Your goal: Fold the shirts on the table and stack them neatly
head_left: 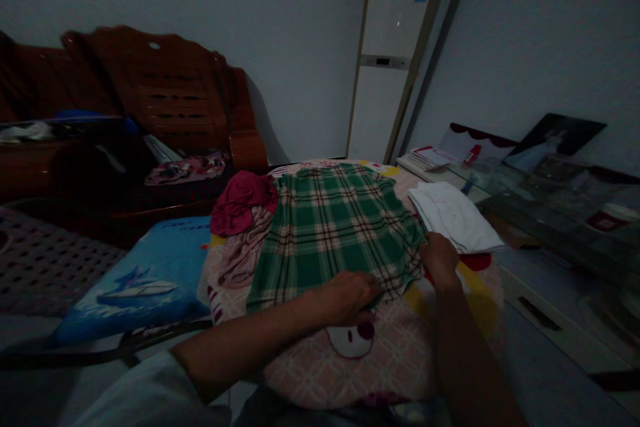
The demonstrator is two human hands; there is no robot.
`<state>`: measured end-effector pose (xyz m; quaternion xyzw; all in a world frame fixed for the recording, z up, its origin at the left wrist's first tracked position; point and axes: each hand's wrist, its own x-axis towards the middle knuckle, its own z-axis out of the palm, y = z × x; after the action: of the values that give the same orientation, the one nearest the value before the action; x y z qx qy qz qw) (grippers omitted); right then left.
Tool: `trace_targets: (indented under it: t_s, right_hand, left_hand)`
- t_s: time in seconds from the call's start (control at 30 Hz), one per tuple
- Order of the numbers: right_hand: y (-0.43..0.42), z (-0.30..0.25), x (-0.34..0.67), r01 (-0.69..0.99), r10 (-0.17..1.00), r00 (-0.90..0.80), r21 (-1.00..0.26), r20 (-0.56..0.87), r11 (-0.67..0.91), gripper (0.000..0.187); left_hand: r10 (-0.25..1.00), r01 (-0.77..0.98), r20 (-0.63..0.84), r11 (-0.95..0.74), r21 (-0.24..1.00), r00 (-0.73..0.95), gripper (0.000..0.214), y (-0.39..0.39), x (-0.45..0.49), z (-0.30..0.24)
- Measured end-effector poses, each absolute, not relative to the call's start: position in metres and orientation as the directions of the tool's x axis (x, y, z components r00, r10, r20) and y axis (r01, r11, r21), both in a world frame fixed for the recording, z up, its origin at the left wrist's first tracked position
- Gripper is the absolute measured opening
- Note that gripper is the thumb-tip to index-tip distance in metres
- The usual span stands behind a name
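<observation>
A green plaid shirt [330, 227] lies spread over a table draped with a pink patterned cloth [390, 360]. My left hand [353, 297] rests on the shirt's near edge, fingers stretched out and pointing right. At the shirt's right side, my right hand [440, 257] is closed, with the fabric's edge pinched in its fingers. Just beyond that hand sits a folded white garment [453, 213]. On the left of the shirt are a crumpled magenta garment [245, 200] and a bunched pinkish cloth [245, 253].
A blue cushion [150, 273] lies left of the table, before a carved wooden bench [165, 93]. To the right stands a glass-topped cabinet [545, 207] bearing papers [433, 157], a picture [555, 137] and a cup [610, 217]. A tall white appliance [380, 93] stands at the back wall.
</observation>
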<state>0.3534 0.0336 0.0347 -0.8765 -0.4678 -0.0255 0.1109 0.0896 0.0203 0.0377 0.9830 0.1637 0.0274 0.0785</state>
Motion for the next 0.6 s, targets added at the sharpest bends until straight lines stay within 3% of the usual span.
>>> trace_targets:
  t_s: [0.1, 0.23, 0.4, 0.5, 0.6]
  right_hand:
    - [0.035, 0.031, 0.350, 0.802, 0.800, 0.594, -0.125, 0.079, -0.584, 0.027]
    - [0.037, 0.031, 0.350, 0.793, 0.792, 0.607, -0.110, 0.068, -0.599, 0.027]
    - [0.038, 0.031, 0.351, 0.806, 0.797, 0.590, -0.155, 0.131, -0.571, 0.027]
    - [0.039, 0.031, 0.352, 0.854, 0.842, 0.519, -0.141, 0.146, -0.501, 0.028]
    - [0.039, 0.031, 0.355, 0.891, 0.882, 0.447, -0.159, 0.151, -0.424, 0.031]
  left_hand:
    - [0.347, 0.341, 0.035, -0.933, 0.119, 0.937, 0.014, 0.019, 0.101, 0.027]
    - [0.397, 0.386, 0.048, -0.909, 0.158, 0.917, 0.012, 0.019, 0.104, 0.020]
    - [0.498, 0.426, 0.096, -0.813, 0.396, 0.862, 0.016, 0.034, 0.084, 0.030]
    - [0.448, 0.361, 0.052, -0.778, 0.514, 0.892, 0.025, 0.051, 0.063, 0.041]
    - [0.392, 0.367, -0.086, -0.731, 0.576, 0.916, 0.027, 0.067, 0.038, 0.052]
